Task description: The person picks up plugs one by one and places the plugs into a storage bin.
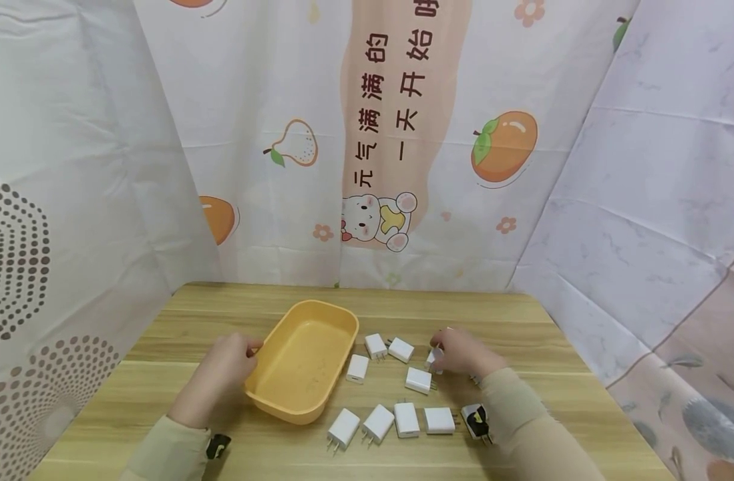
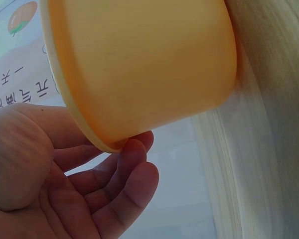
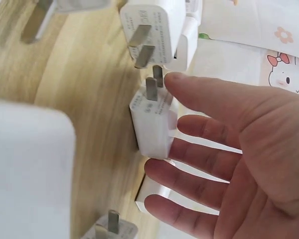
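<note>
My left hand (image 1: 225, 364) is at the left side of an empty yellow plastic basin (image 1: 306, 364). In the left wrist view its fingers curl round the edge of the basin's rim (image 2: 72, 107). My right hand (image 1: 465, 351) reaches down over a white charger plug (image 1: 434, 359) on the table. From the right wrist, that plug (image 3: 152, 124) shows two metal prongs, with the thumb tip beside them and the other fingers, loosely extended, along its far side. Part of the plug is hidden behind the fingers.
Several more white charger plugs lie on the wooden table (image 1: 210, 307), including a front row (image 1: 407, 419) and a looser group (image 1: 375, 346) right of the basin. Under the right wrist is another plug (image 1: 471, 413). Printed curtains (image 1: 282, 220) enclose the table at the back and sides.
</note>
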`<state>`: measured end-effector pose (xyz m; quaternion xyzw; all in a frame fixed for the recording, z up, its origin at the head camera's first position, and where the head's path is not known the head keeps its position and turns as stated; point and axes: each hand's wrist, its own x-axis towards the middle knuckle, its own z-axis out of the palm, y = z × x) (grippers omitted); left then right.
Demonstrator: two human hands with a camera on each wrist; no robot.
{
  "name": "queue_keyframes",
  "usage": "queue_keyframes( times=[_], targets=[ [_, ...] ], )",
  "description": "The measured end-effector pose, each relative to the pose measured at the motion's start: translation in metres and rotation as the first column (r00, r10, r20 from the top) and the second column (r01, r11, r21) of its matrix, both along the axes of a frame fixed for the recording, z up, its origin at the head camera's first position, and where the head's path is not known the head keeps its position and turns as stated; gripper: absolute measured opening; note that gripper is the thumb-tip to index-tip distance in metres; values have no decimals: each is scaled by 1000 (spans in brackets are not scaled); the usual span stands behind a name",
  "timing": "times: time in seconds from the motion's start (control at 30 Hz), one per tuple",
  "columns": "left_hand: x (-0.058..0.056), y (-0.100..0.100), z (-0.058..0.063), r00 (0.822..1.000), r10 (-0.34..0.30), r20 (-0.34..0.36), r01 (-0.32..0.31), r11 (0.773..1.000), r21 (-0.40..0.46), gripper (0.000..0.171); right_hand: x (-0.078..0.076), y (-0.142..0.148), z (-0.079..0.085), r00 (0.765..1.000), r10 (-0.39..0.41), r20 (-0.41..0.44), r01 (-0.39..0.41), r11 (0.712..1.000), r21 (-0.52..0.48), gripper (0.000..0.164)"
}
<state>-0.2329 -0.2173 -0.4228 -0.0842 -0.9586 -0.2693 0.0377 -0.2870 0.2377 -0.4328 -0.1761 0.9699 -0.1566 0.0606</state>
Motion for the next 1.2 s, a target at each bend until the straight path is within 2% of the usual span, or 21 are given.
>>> queue_keyframes(
  times=[0.17,0.4,0.7,0.87,1.03,1.2],
  targets=[
    [0,0,0,1000,4,6,-4,1000,1,37,-4,-1,-5,1000,-16,-14,17,999,28,46],
    [0,0,1,1000,12,27,-13,1000,10,38,-6,1,-7,999,-49,-2,49,999,-10,46],
    [-1,0,-1,1000,13,28,-13,1000,10,38,-5,2,-7,998,-57,7,58,998,-25,45],
    [1,1,-4,999,29,25,-28,999,-20,35,-4,1,-7,999,-32,9,33,998,-51,45],
    [1,5,-3,1000,14,13,-14,999,-36,30,-1,1,-3,998,-51,21,53,995,-90,46],
    [2,4,0,1000,2,-2,-2,999,-35,30,-2,-2,6,1000,-13,-20,11,996,-83,44]
  ],
)
